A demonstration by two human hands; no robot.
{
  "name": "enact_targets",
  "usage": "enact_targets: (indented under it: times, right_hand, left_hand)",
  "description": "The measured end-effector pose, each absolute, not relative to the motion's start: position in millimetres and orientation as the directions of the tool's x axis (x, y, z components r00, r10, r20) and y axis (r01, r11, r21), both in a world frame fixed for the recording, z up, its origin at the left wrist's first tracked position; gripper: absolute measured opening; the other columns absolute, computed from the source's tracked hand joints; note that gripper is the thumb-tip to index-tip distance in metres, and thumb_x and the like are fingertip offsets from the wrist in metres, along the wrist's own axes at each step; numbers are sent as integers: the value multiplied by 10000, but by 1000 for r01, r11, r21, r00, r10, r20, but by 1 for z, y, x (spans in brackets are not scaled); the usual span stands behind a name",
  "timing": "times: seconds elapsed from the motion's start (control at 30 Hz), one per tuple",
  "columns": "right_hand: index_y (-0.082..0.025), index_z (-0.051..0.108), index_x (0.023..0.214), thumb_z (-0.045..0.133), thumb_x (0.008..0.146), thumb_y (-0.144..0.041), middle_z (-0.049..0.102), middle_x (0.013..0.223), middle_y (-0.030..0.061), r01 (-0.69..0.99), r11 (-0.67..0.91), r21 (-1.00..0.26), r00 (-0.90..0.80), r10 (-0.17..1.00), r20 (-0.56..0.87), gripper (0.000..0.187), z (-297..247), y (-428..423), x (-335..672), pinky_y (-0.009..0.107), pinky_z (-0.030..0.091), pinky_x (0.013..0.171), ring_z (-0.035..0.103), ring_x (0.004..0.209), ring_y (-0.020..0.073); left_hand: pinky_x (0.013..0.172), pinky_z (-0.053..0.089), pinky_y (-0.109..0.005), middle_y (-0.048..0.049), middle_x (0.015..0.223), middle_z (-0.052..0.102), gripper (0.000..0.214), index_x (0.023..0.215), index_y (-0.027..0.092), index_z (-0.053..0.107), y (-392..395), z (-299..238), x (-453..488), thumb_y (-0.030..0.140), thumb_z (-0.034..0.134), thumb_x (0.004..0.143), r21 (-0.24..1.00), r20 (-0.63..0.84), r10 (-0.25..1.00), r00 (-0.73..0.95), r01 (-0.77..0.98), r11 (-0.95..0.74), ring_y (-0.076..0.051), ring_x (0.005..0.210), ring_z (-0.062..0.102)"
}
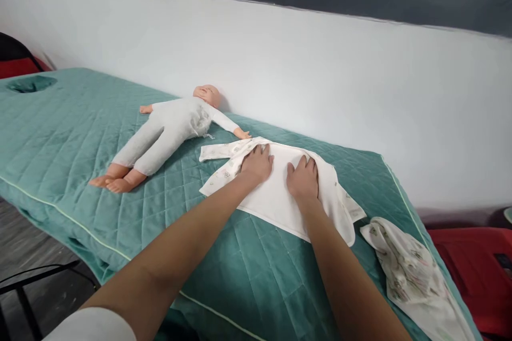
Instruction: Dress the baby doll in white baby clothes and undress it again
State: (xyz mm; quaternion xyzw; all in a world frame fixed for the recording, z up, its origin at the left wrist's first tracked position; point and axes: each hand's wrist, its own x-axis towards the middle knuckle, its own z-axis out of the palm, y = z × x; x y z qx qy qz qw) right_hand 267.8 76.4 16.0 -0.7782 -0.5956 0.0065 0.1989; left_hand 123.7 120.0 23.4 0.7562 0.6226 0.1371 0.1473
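Note:
A white baby garment (276,197) with a faint print lies spread on the green quilted table cover (80,138). My left hand (256,162) rests flat on its left part, fingers stretched out. My right hand (303,177) presses flat on its middle, fingers together and extended. A baby doll (168,130) in a pale grey suit lies on its back to the left of the garment, head near the wall, one arm reaching toward the cloth.
A second printed cloth (404,266) lies crumpled at the table's right edge. The white wall (320,74) runs along the far side. A face hole (31,84) is at the table's far left. Red seats (472,266) stand at right.

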Motion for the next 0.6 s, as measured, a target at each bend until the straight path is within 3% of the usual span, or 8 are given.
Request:
enact_targets:
  times: [0.3,0.6]
  right_hand:
    - [67,297,1527,246,1017,-399,346,1560,329,943,-228,-243,260,960,107,692,7,85,268,500,223,1204,322,1471,392]
    - [94,278,1528,226,1022,-413,319,1570,346,950,-210,-232,240,964,111,718,7,78,265,479,199,1220,310,1484,403]
  left_hand:
    - [1201,318,-514,-140,1663,277,632,1591,197,281,121,20,126,450,191,1020,419,-13,986,167,896,-146,-332,1514,300]
    - [1281,153,-481,-172,1672,228,708,1580,21,259,100,14,140,429,181,1007,331,24,993,112,937,-114,-289,1567,165]
